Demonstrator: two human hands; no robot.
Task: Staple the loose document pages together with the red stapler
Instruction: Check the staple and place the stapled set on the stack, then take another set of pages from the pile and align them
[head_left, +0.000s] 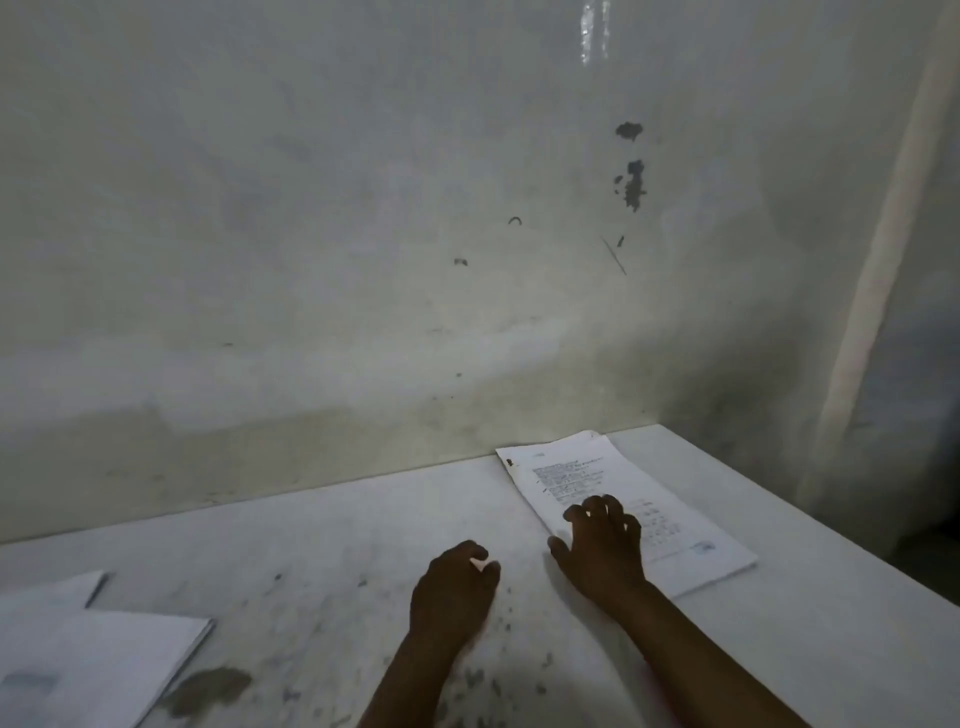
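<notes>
Fingers (602, 506) of the right hand (600, 551) are spread and bent, tips pressing on the printed document pages (587, 475), which lie angled on the white table (311, 545) near the wall (311, 208). Its thumb sits just off the stack's left edge. Left hand (452, 584) rests curled on the table just left of the stack, apart from it; whether it holds anything cannot be told. Further paper stacks (93, 660) lie well apart at the table's left edge.
</notes>
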